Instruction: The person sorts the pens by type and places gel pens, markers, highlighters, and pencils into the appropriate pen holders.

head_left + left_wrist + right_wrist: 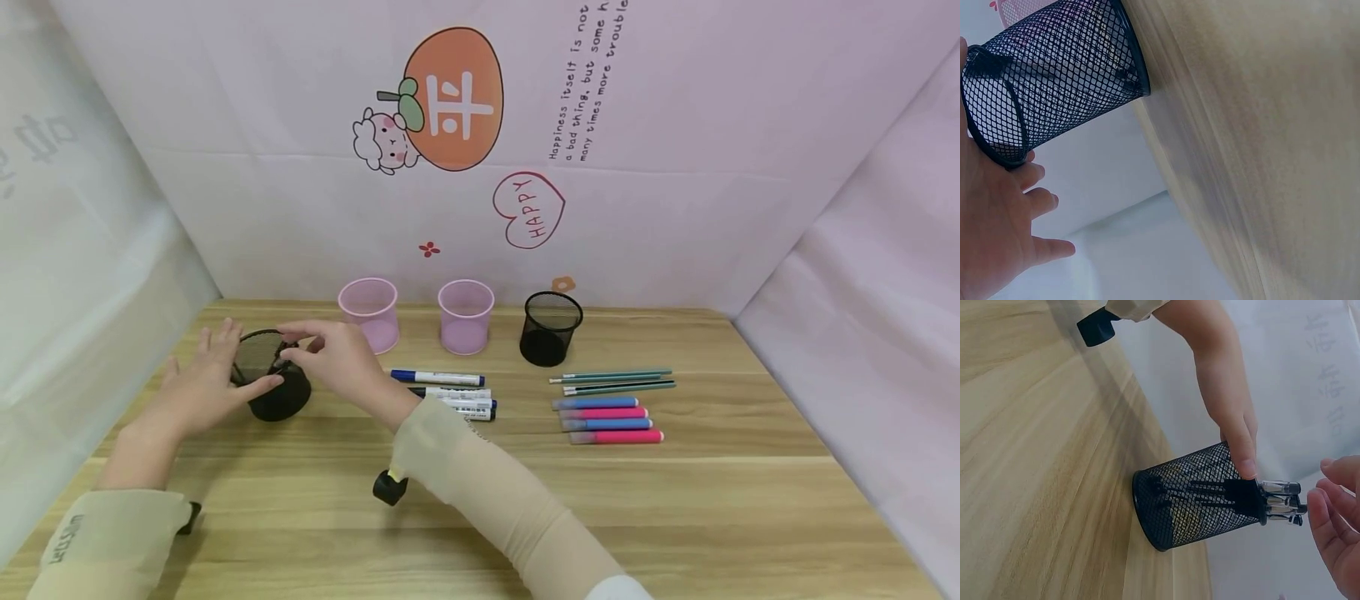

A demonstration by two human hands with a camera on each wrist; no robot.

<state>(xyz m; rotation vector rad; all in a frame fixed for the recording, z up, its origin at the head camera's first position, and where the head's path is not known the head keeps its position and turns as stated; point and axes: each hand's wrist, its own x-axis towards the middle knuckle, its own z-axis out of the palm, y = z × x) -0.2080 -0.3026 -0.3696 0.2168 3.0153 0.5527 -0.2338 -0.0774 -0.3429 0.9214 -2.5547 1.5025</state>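
Observation:
A black mesh pen holder (280, 400) stands upright at the left of the table. Several black pens with clear caps (1282, 487) stick out of its top. My left hand (198, 392) holds the holder at its rim, thumb on the near side and the other fingers spread along the left. In the right wrist view the left thumb (1244, 464) lies on the mesh just below the rim. My right hand (337, 358) is over the holder's opening, its loosely bent fingertips (1316, 503) right at the pen ends and not closed round them.
Two pink mesh holders (381, 333) (463, 333) and another black mesh holder (545, 346) stand along the back. Whiteboard markers (442, 378) lie partly behind the right forearm. Thin paintbrushes (618, 379) and blue and pink felt-tip pens (618, 413) lie to the right. White cloth (675, 233) surrounds the table.

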